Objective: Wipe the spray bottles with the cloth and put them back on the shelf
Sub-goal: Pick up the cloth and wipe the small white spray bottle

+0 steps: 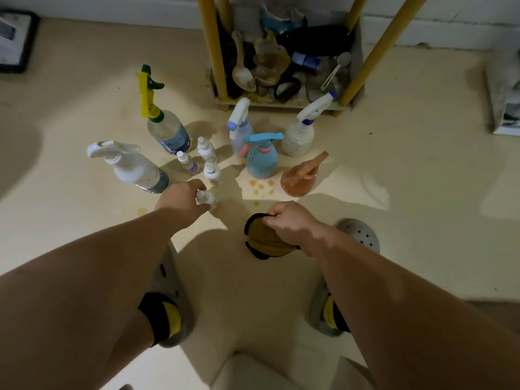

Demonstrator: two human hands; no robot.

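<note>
Trigger spray bottles, six: yellow-green bottle (166, 130), large white bottle (132, 167), clear bottle (239, 130), teal bottle (261, 159), speckled white bottle (299, 136), orange bottle (299, 177). small white bottle (206, 150), four. cloth (264, 237), one. grey clog (360, 235), two.
</note>
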